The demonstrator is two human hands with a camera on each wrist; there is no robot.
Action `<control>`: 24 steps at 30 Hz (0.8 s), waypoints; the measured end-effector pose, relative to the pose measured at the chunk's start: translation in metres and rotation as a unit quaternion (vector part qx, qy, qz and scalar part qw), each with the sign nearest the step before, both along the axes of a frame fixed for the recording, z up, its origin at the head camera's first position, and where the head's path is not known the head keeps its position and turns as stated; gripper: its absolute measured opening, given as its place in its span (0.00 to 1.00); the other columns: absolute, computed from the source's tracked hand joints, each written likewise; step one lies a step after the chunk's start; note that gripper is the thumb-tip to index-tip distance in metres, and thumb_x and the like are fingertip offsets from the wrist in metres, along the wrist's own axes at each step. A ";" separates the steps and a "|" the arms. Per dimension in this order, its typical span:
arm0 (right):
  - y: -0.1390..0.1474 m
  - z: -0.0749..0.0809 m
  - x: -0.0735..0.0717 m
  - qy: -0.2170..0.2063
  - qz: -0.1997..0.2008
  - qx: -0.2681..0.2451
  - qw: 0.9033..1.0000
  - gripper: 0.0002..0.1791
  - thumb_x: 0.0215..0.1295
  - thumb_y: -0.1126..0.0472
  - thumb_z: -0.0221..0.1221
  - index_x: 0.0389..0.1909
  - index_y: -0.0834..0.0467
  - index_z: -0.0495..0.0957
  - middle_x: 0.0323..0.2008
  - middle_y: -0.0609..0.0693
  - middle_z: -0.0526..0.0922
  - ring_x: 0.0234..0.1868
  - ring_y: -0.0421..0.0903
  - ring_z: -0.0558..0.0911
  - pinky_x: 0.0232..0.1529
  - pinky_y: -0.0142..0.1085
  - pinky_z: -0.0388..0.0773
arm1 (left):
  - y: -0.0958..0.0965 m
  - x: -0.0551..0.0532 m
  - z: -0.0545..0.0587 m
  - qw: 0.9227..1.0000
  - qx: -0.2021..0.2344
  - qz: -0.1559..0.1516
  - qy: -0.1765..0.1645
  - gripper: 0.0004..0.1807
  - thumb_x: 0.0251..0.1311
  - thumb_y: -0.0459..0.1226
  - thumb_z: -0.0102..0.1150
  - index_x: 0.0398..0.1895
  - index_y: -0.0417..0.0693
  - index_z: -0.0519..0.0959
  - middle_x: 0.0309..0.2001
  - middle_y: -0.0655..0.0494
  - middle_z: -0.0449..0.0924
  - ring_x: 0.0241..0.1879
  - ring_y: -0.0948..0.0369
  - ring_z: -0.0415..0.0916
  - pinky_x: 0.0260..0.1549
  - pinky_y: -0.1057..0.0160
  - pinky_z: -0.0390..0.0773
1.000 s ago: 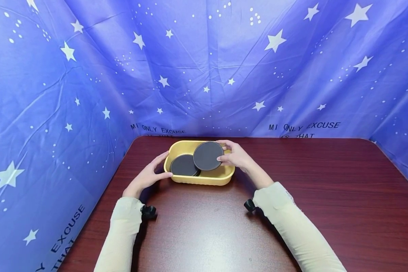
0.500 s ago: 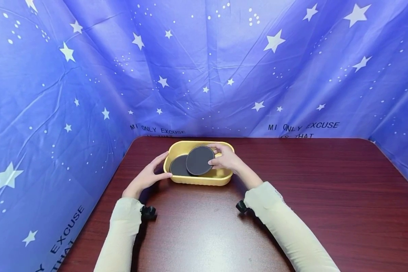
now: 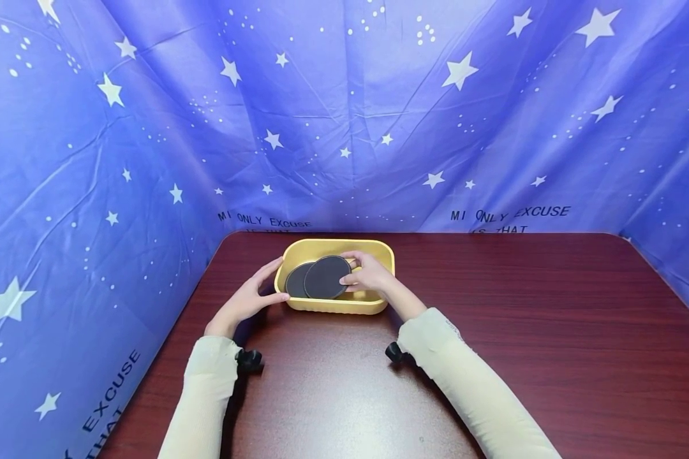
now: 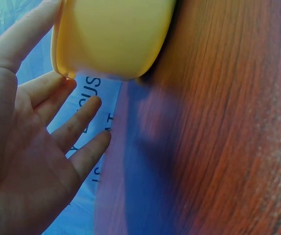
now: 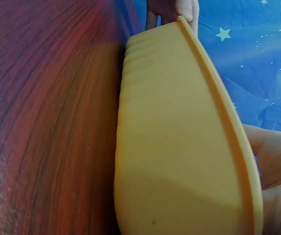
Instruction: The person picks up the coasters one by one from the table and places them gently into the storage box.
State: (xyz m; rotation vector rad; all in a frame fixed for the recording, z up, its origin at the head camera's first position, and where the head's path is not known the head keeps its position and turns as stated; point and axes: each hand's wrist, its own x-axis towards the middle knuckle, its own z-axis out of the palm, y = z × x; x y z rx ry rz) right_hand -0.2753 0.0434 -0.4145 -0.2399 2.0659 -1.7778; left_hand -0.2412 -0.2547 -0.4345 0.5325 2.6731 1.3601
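Note:
A yellow oblong container (image 3: pixel 335 307) with rounded corners stands towards the back of the table. Inside it at the left lies a dark round coaster (image 3: pixel 295 280), partly covered. My right hand (image 3: pixel 370 274) pinches another dark round coaster (image 3: pixel 325 278) at its right edge, thumb on top, and this one is tilted and overlaps the first. My left hand (image 3: pixel 242 303) spans the container's left end, thumb at the front rim and fingertips at the back corner. In the left wrist view its fingers (image 4: pixel 76 122) are spread and nearly straight. The container's wall hides the coasters from both wrist views.
The dark red wood-grain table (image 3: pixel 528 331) reaches back to a blue curtain (image 3: pixel 344 115) with white stars, which also hangs along the left side. Small black wrist cameras sit at both cuffs, the left camera (image 3: pixel 249 360) and the right camera (image 3: pixel 395 352).
My right hand has moved left and down into the container with the pinched coaster, bringing it over the lying coaster. The left hand has stayed at the container's left end.

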 end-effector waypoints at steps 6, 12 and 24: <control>-0.004 -0.002 -0.001 -0.013 -0.031 0.009 0.999 0.34 0.61 0.74 0.61 0.69 0.66 0.64 0.52 0.63 0.76 0.31 0.41 0.80 0.42 0.37 0.87 | 0.000 0.000 0.000 1.000 0.005 -0.005 0.004 0.46 0.60 0.39 0.69 0.79 0.48 0.55 0.80 0.47 0.51 0.78 0.44 0.48 0.73 0.37 0.56; -0.004 -0.001 -0.001 -0.014 -0.027 0.019 0.999 0.31 0.64 0.71 0.60 0.68 0.69 0.65 0.59 0.68 0.76 0.32 0.39 0.80 0.44 0.37 0.86 | 0.000 0.000 -0.001 1.000 0.007 0.001 0.000 0.46 0.59 0.40 0.69 0.79 0.51 0.56 0.80 0.50 0.51 0.79 0.46 0.47 0.74 0.38 0.54; -0.004 -0.001 -0.001 -0.060 -0.011 -0.021 0.998 0.28 0.67 0.71 0.57 0.68 0.73 0.65 0.49 0.61 0.76 0.32 0.41 0.83 0.52 0.39 0.84 | 0.011 0.014 0.022 1.000 -0.005 0.003 -0.009 0.45 0.60 0.34 0.67 0.78 0.39 0.54 0.79 0.40 0.50 0.78 0.41 0.47 0.73 0.36 0.54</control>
